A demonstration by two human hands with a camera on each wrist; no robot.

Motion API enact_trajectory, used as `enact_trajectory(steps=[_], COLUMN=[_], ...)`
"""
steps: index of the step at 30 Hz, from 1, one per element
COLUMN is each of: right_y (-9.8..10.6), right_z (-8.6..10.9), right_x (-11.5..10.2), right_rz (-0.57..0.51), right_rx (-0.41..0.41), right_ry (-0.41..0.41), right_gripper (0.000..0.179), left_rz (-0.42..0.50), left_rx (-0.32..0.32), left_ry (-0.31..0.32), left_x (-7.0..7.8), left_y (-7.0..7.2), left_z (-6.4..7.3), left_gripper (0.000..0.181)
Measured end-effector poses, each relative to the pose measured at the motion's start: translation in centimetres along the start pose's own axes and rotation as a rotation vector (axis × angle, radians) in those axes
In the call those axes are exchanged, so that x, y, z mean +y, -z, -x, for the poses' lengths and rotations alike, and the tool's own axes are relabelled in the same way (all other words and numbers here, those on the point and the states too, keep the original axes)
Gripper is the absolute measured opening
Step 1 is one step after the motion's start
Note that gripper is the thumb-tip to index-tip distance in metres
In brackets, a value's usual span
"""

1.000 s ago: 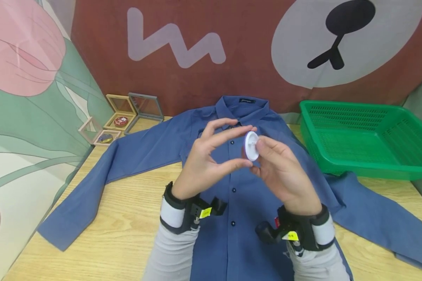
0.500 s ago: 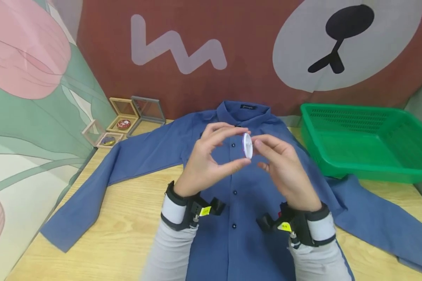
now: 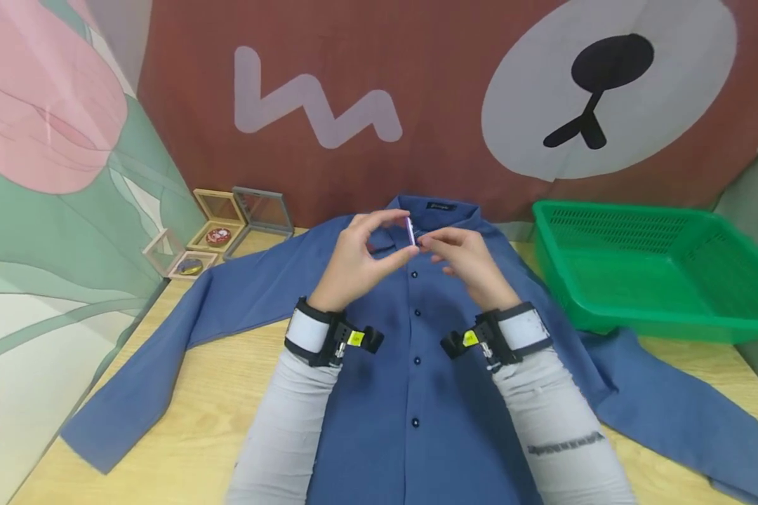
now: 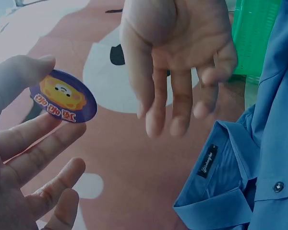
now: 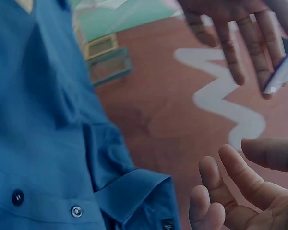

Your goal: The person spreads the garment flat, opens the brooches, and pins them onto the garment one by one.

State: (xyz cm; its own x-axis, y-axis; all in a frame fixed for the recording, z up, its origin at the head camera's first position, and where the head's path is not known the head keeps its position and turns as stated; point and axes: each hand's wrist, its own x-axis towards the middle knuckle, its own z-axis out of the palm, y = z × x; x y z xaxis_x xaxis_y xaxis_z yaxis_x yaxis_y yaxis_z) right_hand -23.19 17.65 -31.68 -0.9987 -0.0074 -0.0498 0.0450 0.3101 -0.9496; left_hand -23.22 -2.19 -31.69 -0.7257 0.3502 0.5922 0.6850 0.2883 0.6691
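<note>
My left hand (image 3: 356, 266) pinches a round pin-back badge (image 4: 63, 96) by its edge, thumb on one side and fingertips on the other. Its front, seen in the left wrist view, is purple with a yellow cartoon face and lettering. In the head view it stands nearly edge-on over the shirt's collar. My right hand (image 3: 470, 265) is just right of the badge's white back, holding nothing; both wrist views show its thumb and fingers loosely bent and apart. Under both hands a blue buttoned shirt (image 3: 373, 400) lies spread, collar away from me.
Small open display frames stand at the back left: a yellow one (image 3: 196, 242) with a red badge (image 3: 217, 237), a pale one (image 3: 164, 254) with another badge (image 3: 189, 267), and a grey one (image 3: 262, 209). A green basket (image 3: 644, 315) stands at the back right, near a shirt sleeve.
Both hands have moved forward and left, toward the collar. The badge has turned from showing its white back to nearly edge-on. My right fingers have come away from the badge's back.
</note>
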Motion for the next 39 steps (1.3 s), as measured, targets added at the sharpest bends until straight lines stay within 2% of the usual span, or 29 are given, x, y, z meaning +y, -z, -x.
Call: enact_trajectory(steps=[4, 7, 10, 13, 18, 22, 25, 28, 31, 36, 39], right_y=[-0.7, -1.1, -1.4, -1.7, -2.4, -3.3, -4.2, -5.0, -5.2, -4.6, -4.3], right_z=[-2.0, -3.4, -4.8, -6.1, -7.6, -7.9, -7.9, -7.8, -8.0, -8.9, -9.2], right_x=[0.0, 0.2, 1.0, 2.2, 3.6, 4.6, 5.7, 7.0, 7.6, 7.5, 7.2], right_rz=[0.067, 0.099, 0.183, 0.332, 0.569, 0.704, 0.78, 0.828, 0.844, 0.801, 0.746], right_rx=[-0.022, -0.016, 0.004, 0.029, 0.038, -0.022, -0.059, -0.039, 0.005, 0.038, 0.07], right_ry=[-0.056, -0.059, -0.008, 0.081, 0.19, 0.212, 0.165, 0.09, 0.058, 0.115, 0.137], right_gripper=[0.039, 0.039, 0.036, 0.031, 0.024, 0.029, 0.036, 0.039, 0.032, 0.012, 0.012], left_rz=[-0.001, -0.005, 0.027, 0.067, 0.074, 0.051, 0.03, 0.012, -0.009, -0.046, -0.052], left_rx=[0.002, 0.0, -0.008, -0.003, 0.052, 0.089, 0.091, 0.084, 0.075, 0.056, 0.024], left_ry=[0.048, 0.083, 0.132, 0.193, 0.286, 0.352, 0.398, 0.444, 0.471, 0.498, 0.518], left_x=[-1.1, -2.0, -2.9, -3.5, -4.8, -6.0, -6.8, -7.5, -8.1, -9.1, -9.8], left_y=[-0.1, -0.5, -1.1, -1.8, -2.9, -3.8, -4.5, -5.2, -5.6, -5.7, -5.3], left_z=[-0.8, -1.6, -2.3, -2.7, -3.1, -2.8, -2.1, -1.1, -0.7, -1.0, -1.1], left_gripper=[0.05, 0.049, 0.048, 0.049, 0.049, 0.046, 0.045, 0.046, 0.047, 0.044, 0.042])
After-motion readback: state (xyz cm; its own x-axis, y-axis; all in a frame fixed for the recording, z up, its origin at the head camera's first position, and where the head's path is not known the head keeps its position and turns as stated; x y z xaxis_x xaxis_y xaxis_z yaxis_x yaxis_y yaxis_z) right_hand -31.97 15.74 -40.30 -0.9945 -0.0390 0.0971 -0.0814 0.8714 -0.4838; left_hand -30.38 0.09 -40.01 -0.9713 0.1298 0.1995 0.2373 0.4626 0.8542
